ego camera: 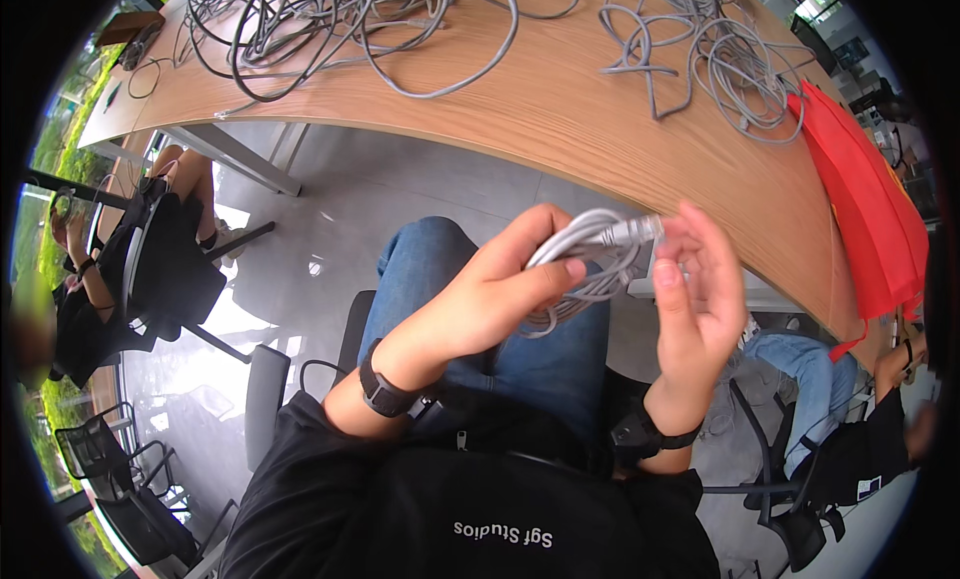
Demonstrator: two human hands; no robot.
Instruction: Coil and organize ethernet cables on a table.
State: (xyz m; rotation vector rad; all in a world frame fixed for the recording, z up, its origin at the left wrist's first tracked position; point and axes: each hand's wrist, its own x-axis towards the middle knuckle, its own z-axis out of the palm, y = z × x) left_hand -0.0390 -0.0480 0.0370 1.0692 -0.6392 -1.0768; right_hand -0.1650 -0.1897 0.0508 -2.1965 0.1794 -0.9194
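A coil of grey network cable (589,297) is gripped in my left hand (499,286), above my lap. My left thumb presses across the loops while the fingers wrap behind them. At the upper right of the coil, a clear RJ45 plug (646,228) with its grey boot points right. My right hand (697,297) is just right of the plug, thumb and fingers apart and slightly blurred. Its fingertips are very close to the plug; whether they touch it is hard to tell. Each wrist wears a black band.
On the wooden table (555,121) lie a large tangle of grey cables (300,35) and a smaller pile of cables (739,76). A red fabric bag (862,204) hangs over the right edge. Seated people flank me, one on a black chair (176,264) at left.
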